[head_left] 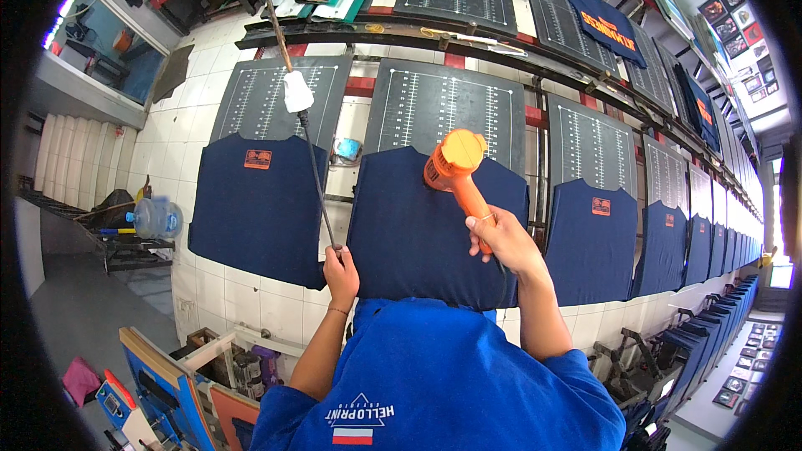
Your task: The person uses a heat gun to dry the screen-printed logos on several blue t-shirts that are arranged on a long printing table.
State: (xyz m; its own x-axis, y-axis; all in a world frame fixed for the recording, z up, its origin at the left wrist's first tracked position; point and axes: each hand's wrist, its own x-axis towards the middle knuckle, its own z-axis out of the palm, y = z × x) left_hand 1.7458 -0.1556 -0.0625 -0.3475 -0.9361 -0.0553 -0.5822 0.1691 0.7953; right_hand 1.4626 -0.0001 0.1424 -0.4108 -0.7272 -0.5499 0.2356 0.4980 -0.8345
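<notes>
My right hand (508, 238) is closed around the handle of an orange heat gun (469, 192). The gun's head is over the upper part of a navy T-shirt (409, 234) spread on a dark marked board (447, 100) in front of me. Whatever lies under the head is hidden, and I cannot tell whether it touches the cloth. Near that shirt's lower left corner, my left hand (341, 274) grips a black cable (315, 169). The cable runs up to a white-wrapped connector (296, 92) hanging from above.
Another navy shirt (251, 225) with a small orange print lies on the board at left. More shirts (589, 242) on boards continue to the right. Beyond a dark rail (384, 33) stands a second row of boards. Screen frames (159, 376) lean at lower left, near a water jug (157, 217).
</notes>
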